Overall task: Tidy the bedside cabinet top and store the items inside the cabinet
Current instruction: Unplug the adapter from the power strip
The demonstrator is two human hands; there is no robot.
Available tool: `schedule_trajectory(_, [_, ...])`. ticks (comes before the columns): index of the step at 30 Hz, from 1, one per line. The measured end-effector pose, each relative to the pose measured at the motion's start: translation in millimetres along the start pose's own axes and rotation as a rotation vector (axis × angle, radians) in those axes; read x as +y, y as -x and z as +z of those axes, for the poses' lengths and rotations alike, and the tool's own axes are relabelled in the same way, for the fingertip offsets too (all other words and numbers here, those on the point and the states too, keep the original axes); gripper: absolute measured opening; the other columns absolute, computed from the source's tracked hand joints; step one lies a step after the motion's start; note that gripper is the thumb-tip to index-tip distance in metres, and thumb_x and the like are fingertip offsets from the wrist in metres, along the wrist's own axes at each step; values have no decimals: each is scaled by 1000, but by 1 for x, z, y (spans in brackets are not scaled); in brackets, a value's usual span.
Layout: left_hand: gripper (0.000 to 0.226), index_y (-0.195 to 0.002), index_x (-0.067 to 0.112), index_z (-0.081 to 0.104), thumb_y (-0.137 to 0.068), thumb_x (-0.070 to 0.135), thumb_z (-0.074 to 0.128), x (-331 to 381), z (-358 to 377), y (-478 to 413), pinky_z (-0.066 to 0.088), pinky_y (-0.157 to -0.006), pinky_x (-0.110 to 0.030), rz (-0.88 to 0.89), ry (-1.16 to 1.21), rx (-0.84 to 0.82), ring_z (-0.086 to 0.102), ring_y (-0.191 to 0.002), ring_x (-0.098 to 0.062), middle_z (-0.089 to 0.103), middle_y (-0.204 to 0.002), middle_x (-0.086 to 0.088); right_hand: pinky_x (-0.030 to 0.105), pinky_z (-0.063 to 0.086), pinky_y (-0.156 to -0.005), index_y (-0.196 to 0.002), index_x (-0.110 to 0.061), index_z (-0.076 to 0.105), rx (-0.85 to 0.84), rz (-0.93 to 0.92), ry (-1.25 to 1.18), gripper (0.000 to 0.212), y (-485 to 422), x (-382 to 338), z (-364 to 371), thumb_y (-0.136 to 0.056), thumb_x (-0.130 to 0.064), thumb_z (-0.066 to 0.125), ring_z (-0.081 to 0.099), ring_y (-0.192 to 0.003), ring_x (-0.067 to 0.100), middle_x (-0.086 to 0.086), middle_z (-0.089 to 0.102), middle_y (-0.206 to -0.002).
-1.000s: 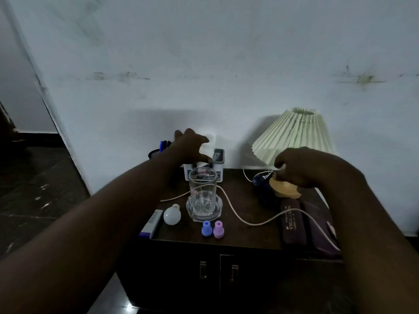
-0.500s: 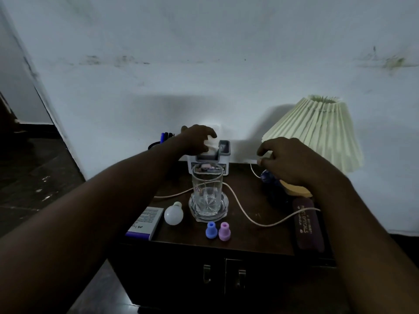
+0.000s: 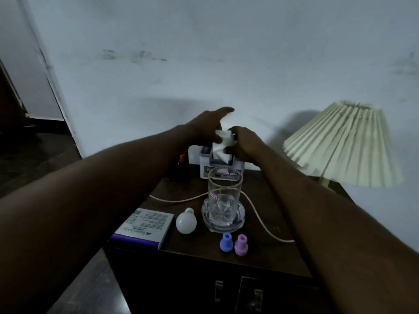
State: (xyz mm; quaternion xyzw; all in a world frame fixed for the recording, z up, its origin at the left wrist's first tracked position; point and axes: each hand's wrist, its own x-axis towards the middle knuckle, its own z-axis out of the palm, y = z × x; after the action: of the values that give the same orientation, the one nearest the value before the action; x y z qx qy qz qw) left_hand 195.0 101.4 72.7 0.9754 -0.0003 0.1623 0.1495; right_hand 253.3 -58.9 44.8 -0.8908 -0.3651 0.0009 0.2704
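Note:
At the back of the dark wooden cabinet top (image 3: 195,250) stands a grey and white tissue holder (image 3: 205,169) with a white tissue (image 3: 221,150) sticking up from it. Both my hands meet over it. My left hand (image 3: 204,129) pinches the top of the tissue with its thumb, the index finger pointing out straight. My right hand (image 3: 246,145) has its fingers curled round the tissue's right side. In front stand a clear glass (image 3: 224,193) on a glass coaster (image 3: 238,219), a white bulb (image 3: 186,223), a white and purple box (image 3: 145,225), a blue cap (image 3: 226,241) and a purple cap (image 3: 240,244).
A cream cord (image 3: 260,220) runs across the top behind the glass. A pleated cream lamp shade (image 3: 344,141) stands at the right. A dark pen holder (image 3: 179,165) sits left of the tissue holder. Two cabinet doors with metal handles (image 3: 218,291) are shut below.
My right hand has left the lamp base and moved left to the tissue. My left hand stays at the tissue holder, index finger now raised. The view has shifted left and closer.

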Motion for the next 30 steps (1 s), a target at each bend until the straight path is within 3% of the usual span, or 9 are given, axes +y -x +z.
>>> schedule_trajectory(4, [95, -156, 23, 31, -77, 25, 83, -5, 19, 10, 41, -82, -23, -36, 74, 80, 63, -107, -21, 70, -107, -3, 27, 37, -63, -89, -14, 70, 119, -60, -90, 3, -9, 6, 19, -86, -13, 70, 62, -83, 23, 5, 66, -86])
schedule_trajectory(8, [97, -151, 13, 32, -74, 36, 86, -15, 38, 25, 42, -91, -31, -176, 40, 82, 55, -123, -29, 58, -136, -12, 31, 33, -57, -67, -10, 60, 227, -154, -70, 16, -18, 0, 24, -81, -2, 60, 57, -73, 26, 9, 62, -74])
schedule_trajectory(12, [66, -130, 8, 48, -79, 37, 78, -22, 56, 35, 45, -79, -32, -273, 5, 129, 59, -107, -25, 61, -116, -7, 30, 33, -64, -77, -12, 61, 193, -229, 16, 12, -25, -4, 21, -83, -3, 55, 59, -79, 27, 6, 63, -81])
schedule_trajectory(17, [73, -130, 6, 42, -74, 25, 85, -5, 50, 51, 55, -83, -43, -290, 93, 164, 62, -99, -27, 64, -111, -11, 30, 32, -60, -71, -17, 55, 72, -225, 157, 18, -22, 0, 15, -82, -4, 58, 52, -75, 23, -1, 55, -74])
schedule_trajectory(20, [72, -130, 6, 39, -77, 24, 83, 0, 52, 66, 57, -77, -43, -259, 150, 187, 67, -90, -25, 68, -100, -8, 23, 30, -53, -64, -18, 51, 27, -239, 150, 25, -18, 1, 12, -81, -3, 62, 49, -69, 19, -4, 52, -67])
schedule_trajectory(22, [69, -133, 6, 38, -82, 26, 80, 1, 56, 76, 56, -74, -39, -231, 179, 222, 67, -85, -23, 67, -94, -4, 23, 31, -54, -69, -13, 58, 21, -265, 144, 16, -12, 2, 10, -80, -4, 63, 50, -69, 19, -2, 56, -69])
schedule_trajectory(24, [69, -136, 6, 39, -83, 27, 79, 3, 54, 85, 53, -76, -36, -229, 209, 236, 64, -86, -21, 65, -97, -4, 29, 33, -57, -80, -10, 64, 26, -296, 155, 3, -6, 6, 9, -80, -7, 66, 54, -74, 21, 2, 60, -76])
schedule_trajectory(28, [80, -140, 9, 41, -79, 40, 83, 7, 48, 85, 52, -88, -36, -239, 184, 157, 61, -100, -21, 63, -115, -5, 27, 33, -69, -88, -16, 67, -76, -261, 245, 11, -1, 10, 11, -81, -13, 74, 56, -83, 23, 3, 60, -88])
schedule_trajectory(30, [85, -143, 12, 42, -76, 43, 84, 10, 46, 78, 49, -94, -35, -234, 155, 159, 60, -110, -22, 62, -129, -7, 27, 35, -72, -103, -11, 71, -42, -232, 253, 21, -3, 10, 12, -82, -13, 73, 61, -92, 26, 6, 65, -97])
